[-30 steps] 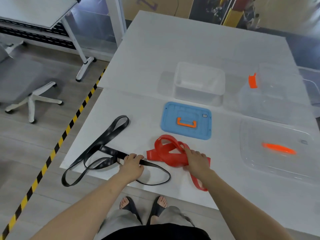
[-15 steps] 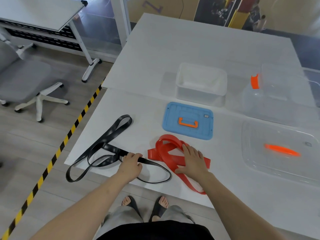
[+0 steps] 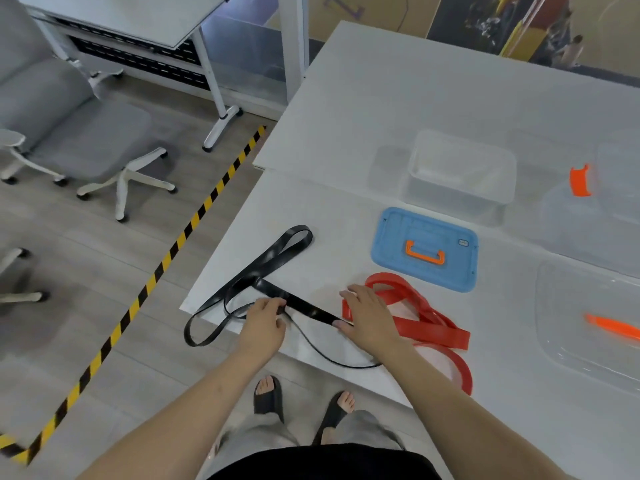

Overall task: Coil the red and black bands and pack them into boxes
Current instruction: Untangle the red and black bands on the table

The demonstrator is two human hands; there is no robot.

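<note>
Right hand [image 3: 369, 317] moved off red band [image 3: 433, 332] onto black band [image 3: 311, 308], fingers flat | left hand [image 3: 265, 322] fingers pinching it

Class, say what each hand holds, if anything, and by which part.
The left hand grips the black band on its flat straight stretch. The right hand lies with straight fingers on that stretch's other end, gripping nothing.

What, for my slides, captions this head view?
Left hand grips the black band; right hand presses it beside red band.
</note>
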